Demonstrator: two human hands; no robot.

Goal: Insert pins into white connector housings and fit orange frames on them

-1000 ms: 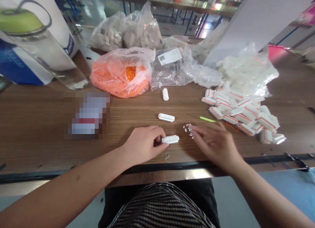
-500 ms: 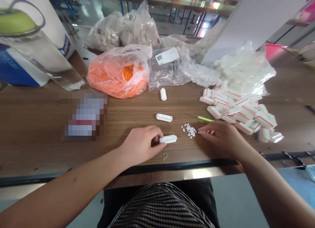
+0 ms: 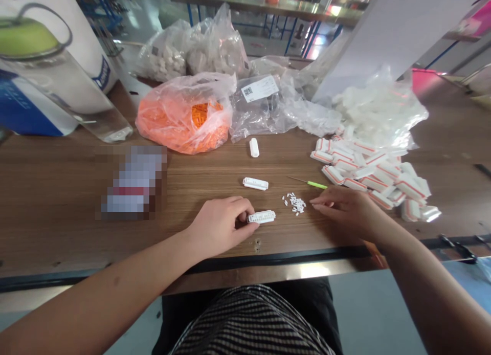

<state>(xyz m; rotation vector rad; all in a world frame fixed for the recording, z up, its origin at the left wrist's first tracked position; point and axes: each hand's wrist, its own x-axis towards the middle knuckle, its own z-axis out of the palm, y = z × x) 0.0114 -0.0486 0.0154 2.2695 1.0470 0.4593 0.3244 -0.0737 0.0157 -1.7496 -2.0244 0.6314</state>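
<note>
My left hand (image 3: 224, 224) pinches one end of a white slotted plastic housing (image 3: 262, 216) between thumb and fingers, low over the table near its front edge. The housing's far end points right, and a row of small openings shows along it. A loose pile of tiny white plastic pieces (image 3: 296, 203) lies to the right of it. Just right of that pile is my right hand (image 3: 345, 209), its thumb and fingertips drawn together. Whatever they may hold is too small to make out. A thin pick with a green handle (image 3: 317, 185) lies beyond the right hand's fingers.
Two more white housings (image 3: 255, 183) (image 3: 254, 148) lie farther back. Many white pieces with orange stripes (image 3: 378, 173) are heaped at right. Bags, one with orange parts (image 3: 164, 117), line the back. A bottle (image 3: 72, 84) and a blurred object (image 3: 132, 181) are at left.
My right hand has shifted slightly right, away from the pile of tiny pieces, and its fingers have changed pose a little. My left hand and the housing stay put.
</note>
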